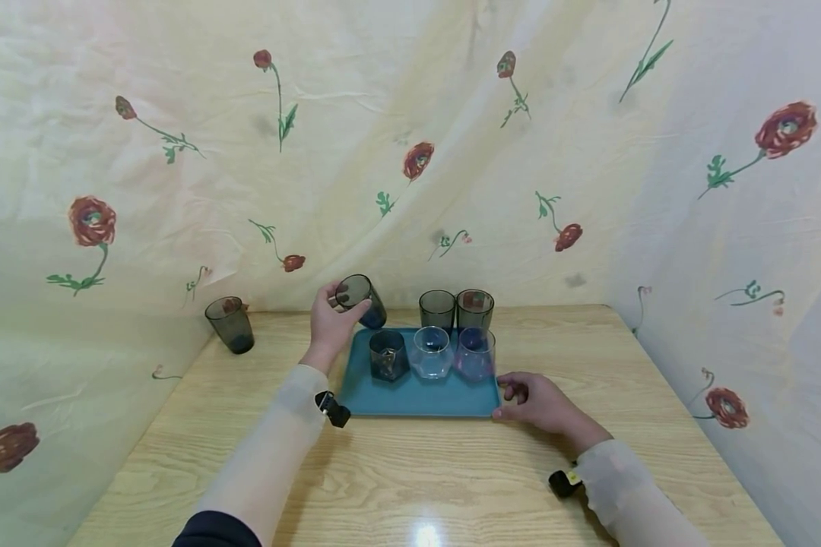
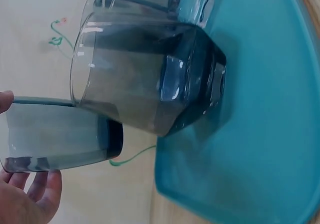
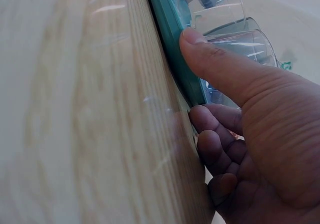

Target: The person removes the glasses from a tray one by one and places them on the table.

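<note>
Smoky tumbler (image 1: 376, 310), pinched in left grip (image 1: 331, 328), looks stiff, slick, breakable; mid-wall's the hold! Right grip (image 1: 535, 403) pinches the tray (image 1: 417, 399).

Bright, even light; glare on table (image 1: 417, 475); wrist views seemingly soft.

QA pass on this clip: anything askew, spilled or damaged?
No spill or damage visible. One dark glass stands far left on the table, apart from the blue tray; it looks tilted, though that may be lens distortion.
</note>
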A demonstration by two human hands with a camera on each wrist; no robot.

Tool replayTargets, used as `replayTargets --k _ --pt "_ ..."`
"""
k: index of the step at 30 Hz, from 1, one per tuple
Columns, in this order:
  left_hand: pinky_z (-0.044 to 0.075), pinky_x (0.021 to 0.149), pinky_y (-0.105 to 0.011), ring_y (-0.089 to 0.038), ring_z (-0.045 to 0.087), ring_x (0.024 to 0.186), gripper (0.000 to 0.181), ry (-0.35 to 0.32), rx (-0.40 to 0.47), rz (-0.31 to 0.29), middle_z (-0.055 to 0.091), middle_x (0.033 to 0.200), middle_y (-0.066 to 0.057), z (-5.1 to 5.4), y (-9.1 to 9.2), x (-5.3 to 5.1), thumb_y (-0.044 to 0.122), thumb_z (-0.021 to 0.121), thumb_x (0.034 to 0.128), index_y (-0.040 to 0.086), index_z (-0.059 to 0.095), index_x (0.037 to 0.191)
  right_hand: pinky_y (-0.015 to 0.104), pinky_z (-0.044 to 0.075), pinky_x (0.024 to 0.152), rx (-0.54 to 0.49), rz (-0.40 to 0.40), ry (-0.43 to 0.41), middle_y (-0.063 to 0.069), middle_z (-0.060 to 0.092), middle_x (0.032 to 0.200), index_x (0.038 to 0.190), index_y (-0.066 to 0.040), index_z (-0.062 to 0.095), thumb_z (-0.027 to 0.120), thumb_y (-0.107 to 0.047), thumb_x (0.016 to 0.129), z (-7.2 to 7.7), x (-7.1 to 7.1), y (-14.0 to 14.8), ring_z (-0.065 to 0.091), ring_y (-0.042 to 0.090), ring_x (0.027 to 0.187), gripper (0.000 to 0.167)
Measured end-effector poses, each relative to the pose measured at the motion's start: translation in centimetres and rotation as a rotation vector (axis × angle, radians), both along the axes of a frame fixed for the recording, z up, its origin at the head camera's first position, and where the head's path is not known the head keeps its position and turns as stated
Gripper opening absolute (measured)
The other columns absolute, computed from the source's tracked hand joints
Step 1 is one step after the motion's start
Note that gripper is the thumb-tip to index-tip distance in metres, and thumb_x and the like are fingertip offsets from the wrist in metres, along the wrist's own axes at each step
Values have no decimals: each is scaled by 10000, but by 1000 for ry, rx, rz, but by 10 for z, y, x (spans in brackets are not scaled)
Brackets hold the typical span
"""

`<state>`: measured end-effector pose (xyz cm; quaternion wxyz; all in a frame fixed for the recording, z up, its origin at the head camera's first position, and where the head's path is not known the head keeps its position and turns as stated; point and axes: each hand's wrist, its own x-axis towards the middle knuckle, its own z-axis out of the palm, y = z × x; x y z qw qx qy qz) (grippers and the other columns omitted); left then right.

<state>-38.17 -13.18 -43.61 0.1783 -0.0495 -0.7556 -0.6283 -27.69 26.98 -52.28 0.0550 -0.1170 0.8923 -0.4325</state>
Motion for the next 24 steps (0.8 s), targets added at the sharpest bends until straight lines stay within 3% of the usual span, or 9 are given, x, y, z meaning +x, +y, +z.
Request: replayTargets --k 24 --pt "472 1061 -509 -325 495 1331 768 -98 -28 138 535 1444 -83 -9 -51 0 356 860 886 97 463 1490 288 436 654 -18 12 9 55 622 975 1375 49 626 938 -295 806 -1 0 1 507 217 797 735"
